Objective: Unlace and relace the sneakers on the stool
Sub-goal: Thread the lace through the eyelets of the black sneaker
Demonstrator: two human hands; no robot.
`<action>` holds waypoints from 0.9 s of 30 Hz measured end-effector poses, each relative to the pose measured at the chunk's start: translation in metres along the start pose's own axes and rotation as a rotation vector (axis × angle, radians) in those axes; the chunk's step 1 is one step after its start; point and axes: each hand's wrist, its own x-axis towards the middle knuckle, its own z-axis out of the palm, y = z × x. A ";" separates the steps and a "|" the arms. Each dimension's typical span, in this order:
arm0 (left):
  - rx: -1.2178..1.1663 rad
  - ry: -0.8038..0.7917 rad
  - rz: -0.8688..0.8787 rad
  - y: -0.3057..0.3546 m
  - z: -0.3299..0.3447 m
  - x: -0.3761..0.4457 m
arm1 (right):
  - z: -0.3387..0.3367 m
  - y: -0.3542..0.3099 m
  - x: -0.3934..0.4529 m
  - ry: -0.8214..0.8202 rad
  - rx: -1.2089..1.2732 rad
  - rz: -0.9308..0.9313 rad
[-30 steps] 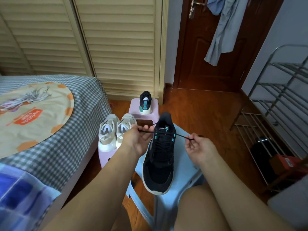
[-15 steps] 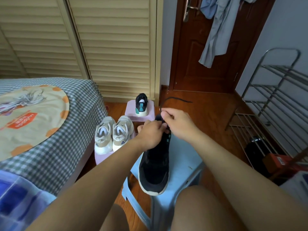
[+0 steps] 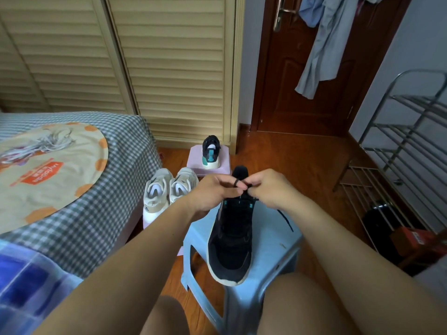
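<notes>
Now we are tying off the black sneaker, which lies on the light blue stool. Our left hand pinches a loop of the black lace; our right hand curls round the other strand. Next, we judge, the loop needs pulling through and snugging tight.

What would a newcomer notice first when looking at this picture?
First, the two hands, left hand and right hand, meeting over the black sneaker on the blue stool, pinching its black lace. Next, the beige sneakers left of it, beside the checked bed.
</notes>
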 end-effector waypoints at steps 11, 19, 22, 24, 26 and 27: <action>0.424 0.508 0.176 -0.005 0.011 0.014 | 0.018 0.011 0.012 -0.069 0.294 -0.054; 0.686 0.390 0.260 -0.009 0.008 0.016 | -0.001 0.016 0.024 0.024 0.178 -0.284; 0.539 0.132 0.070 -0.010 -0.012 0.006 | -0.013 0.038 0.040 0.282 -0.399 -0.679; 0.320 0.107 -0.104 -0.017 -0.016 -0.008 | -0.017 0.059 0.041 0.343 -0.646 -0.748; 0.285 0.233 -0.116 -0.022 -0.013 -0.015 | -0.007 0.062 0.033 0.352 -0.675 -0.710; 0.269 0.304 -0.096 -0.023 -0.010 -0.015 | -0.001 0.059 0.031 0.374 -0.593 -0.676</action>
